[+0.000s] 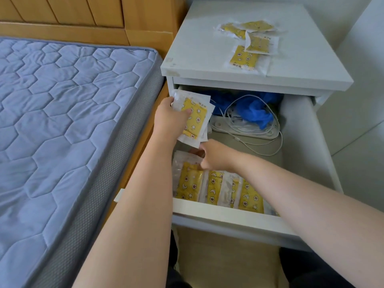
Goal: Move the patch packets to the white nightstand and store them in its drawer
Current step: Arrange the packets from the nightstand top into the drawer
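At the left edge of the open drawer (226,215), the left hand (169,119) grasps a fan of patch packets (195,119). The right hand (218,155) curls onto the packet row (214,188) against the drawer's front wall, though I cannot tell whether it grips. Bare drawer floor shows rightward, and loose packets (249,44) lie on the surface (197,48) above it.

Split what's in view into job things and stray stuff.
Job: held patch packets; stored packets; packets on top; drawer; white nightstand; left hand.
Stray: white cable; blue fabric; mattress.
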